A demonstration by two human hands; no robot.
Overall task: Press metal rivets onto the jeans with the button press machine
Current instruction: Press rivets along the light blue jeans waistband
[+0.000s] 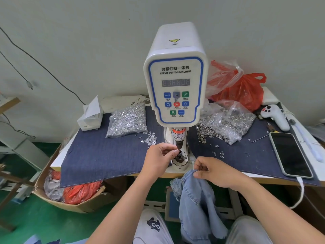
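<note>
The white servo button machine [175,76] stands at the middle of the table, its dark lower die [180,155] at the front. My left hand [161,158] is at the die, thumb and forefinger pinched beside its top; a rivet between them is too small to tell. My right hand [215,170] pinches the edge of light blue jeans [195,201] that hang from the table's front edge down over my lap. A clear bag of silver rivet tacks [127,120] lies left of the machine, a bag of ring-shaped caps [226,122] right of it.
Dark denim cloth [98,155] covers the table. A phone [290,154] on a cable lies at the right, a white handheld controller [276,117] behind it, red plastic bags [246,88] at the back. A tissue box [90,117] sits back left. A cardboard box [58,194] of scraps stands below left.
</note>
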